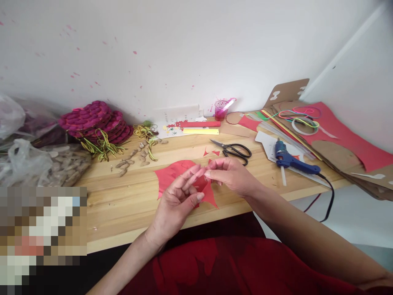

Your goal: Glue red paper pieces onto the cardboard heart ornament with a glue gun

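Observation:
Over the front part of the table, both hands meet at their fingertips above a piece of red paper (pixel 174 169) with cut, pointed edges. My left hand (pixel 182 192) is palm up, its fingers stretched out and its thumb apart from them. Thumb and fingers of my right hand (pixel 229 174) are pinched together at the left fingertips; whatever lies between them is too small to make out. The hands hide the middle of the paper. Just beyond my right hand lie black-handled scissors (pixel 235 150) and small red paper scraps (pixel 211 153).
At left are stacked purple braided mats (pixel 95 119), peanuts (pixel 129 159) and a plastic bag of peanuts (pixel 67 168). A pink-stained cup (pixel 220 110) stands at the back. A blue glue gun (pixel 294 162) with a trailing cord, cardboard (pixel 330 147) and red sheets (pixel 353 139) occupy the right.

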Demonstrator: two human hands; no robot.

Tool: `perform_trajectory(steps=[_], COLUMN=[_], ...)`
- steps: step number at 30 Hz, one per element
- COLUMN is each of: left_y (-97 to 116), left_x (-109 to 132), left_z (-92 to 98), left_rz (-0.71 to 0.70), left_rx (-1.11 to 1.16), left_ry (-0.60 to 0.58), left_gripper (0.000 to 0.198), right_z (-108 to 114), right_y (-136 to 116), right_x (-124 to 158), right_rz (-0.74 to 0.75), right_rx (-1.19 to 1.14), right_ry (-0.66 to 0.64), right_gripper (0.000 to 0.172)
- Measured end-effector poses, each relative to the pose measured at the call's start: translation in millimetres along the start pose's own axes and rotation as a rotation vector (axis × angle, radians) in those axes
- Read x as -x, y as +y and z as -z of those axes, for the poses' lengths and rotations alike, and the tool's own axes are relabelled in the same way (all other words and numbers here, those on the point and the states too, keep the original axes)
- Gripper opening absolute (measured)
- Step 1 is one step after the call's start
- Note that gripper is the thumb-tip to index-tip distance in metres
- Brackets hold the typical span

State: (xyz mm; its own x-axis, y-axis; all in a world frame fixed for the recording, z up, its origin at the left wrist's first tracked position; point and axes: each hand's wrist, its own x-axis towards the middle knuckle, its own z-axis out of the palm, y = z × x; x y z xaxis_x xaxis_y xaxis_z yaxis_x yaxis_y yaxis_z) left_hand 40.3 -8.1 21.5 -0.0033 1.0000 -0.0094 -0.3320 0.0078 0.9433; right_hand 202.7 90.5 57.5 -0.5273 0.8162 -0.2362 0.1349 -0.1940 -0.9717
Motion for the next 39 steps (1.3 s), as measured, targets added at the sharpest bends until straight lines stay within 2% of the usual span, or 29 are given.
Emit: perform_trajectory(steps=[5, 8, 12, 17, 29, 39], left_y=[2, 7, 12, 12, 13, 11], left_x=[2, 2, 1, 3, -1, 0], left_z=[-0.5, -0.1, 2.3, 3.9, 4.6, 0.6], left_rz=[0.103, 0.188, 0.237, 0.245, 0.200, 0.237], left_rx=[0.170, 0.321, 0.429, 0.493, 0.463, 0.441], left_ry=[0.034, 0.047, 0.043, 0.033, 0.038, 0.056], left_gripper=[0.057, 0.058, 0.057, 0.058, 0.060, 0.056], right_z=[-2, -2, -2, -4, -2, 0], right_y=[5, 5, 2, 4, 4, 6], right_x=[-5, -8, -11, -13, -12, -9], right_rz=[0.048, 0.120, 0.214, 0.171, 0.063, 0.156], right_rx=[-0.003, 0.087, 0.188, 0.145, 0.018, 0.153], right_ry=[-0.005, -0.012, -0.014, -0.005, -0.080, -0.027], right_gripper=[0.014, 0.012, 0.007, 0.010, 0.019, 0.013])
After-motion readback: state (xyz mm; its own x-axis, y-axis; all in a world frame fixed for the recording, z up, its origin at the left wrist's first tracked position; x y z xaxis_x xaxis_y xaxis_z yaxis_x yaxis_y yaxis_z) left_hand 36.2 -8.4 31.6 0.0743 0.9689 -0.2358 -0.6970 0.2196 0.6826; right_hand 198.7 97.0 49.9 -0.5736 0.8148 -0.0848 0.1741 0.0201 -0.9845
